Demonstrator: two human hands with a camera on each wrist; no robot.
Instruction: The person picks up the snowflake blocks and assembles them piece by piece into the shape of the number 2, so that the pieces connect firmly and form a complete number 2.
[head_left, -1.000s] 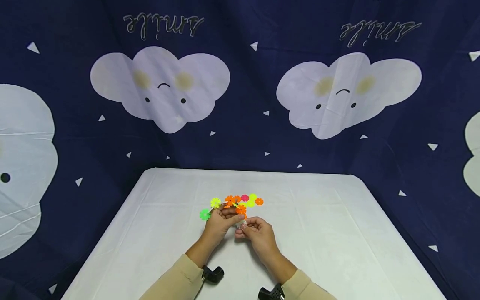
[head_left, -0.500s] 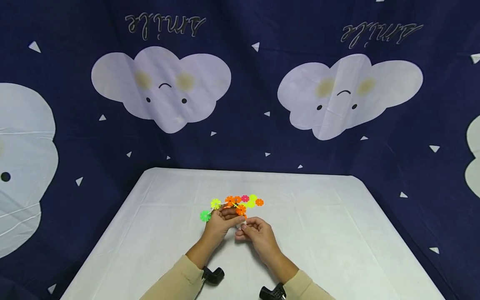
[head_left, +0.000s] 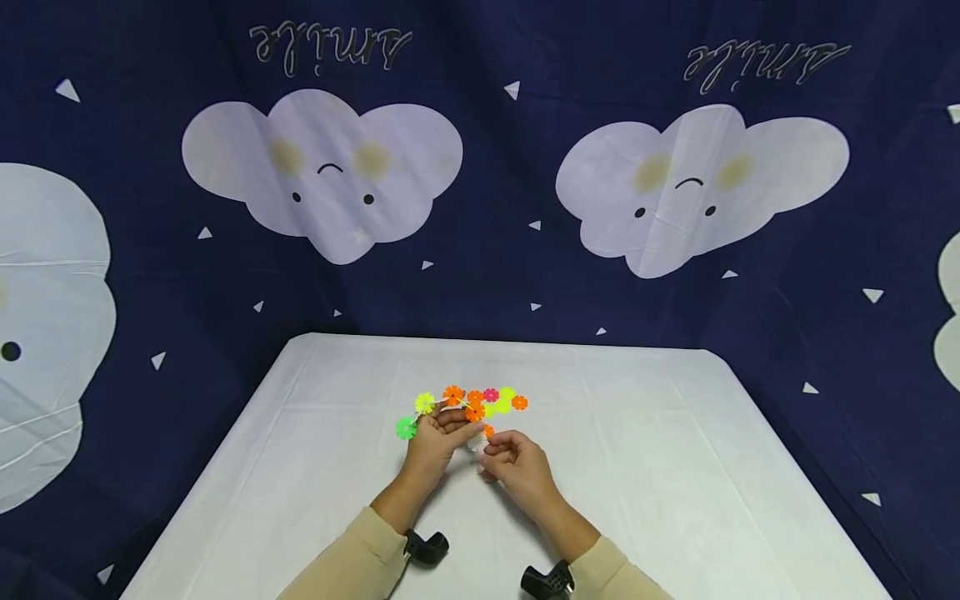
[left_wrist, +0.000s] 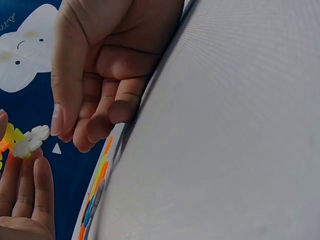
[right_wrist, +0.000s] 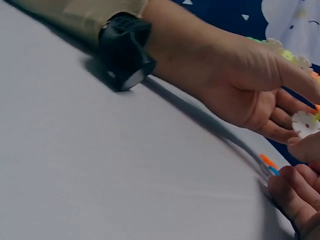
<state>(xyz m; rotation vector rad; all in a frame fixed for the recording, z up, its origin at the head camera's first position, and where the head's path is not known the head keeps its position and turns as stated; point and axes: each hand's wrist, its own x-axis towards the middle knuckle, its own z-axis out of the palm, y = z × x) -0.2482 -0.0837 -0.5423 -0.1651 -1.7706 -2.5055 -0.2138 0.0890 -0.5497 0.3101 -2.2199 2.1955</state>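
In the head view my left hand (head_left: pixel 431 446) grips a chain of joined plastic flower discs: a green disc (head_left: pixel 406 428), a yellow disc (head_left: pixel 425 403), orange ones (head_left: pixel 452 395) and others partly hidden by the fingers. A white flower disc (left_wrist: pixel 31 142) joins a yellow piece (left_wrist: pixel 14 134) at the chain's near end, clear in the left wrist view. My right hand (head_left: pixel 519 462) pinches at the white disc's edge with thumb and forefinger, its other fingers curled. In the right wrist view that thumb (right_wrist: pixel 306 148) overlaps the white disc's lower rim.
Just beyond the hands, loose discs lie on the white-covered table (head_left: pixel 637 467), among them a pink disc (head_left: pixel 491 395), yellow ones (head_left: pixel 504 402) and an orange disc (head_left: pixel 520 403). A dark blue curtain (head_left: pixel 510 292) with cloud prints hangs behind the table's far edge.
My left hand has shifted slightly left and up with the chain. My right hand has moved a little right, and more of the white disc shows between the hands.
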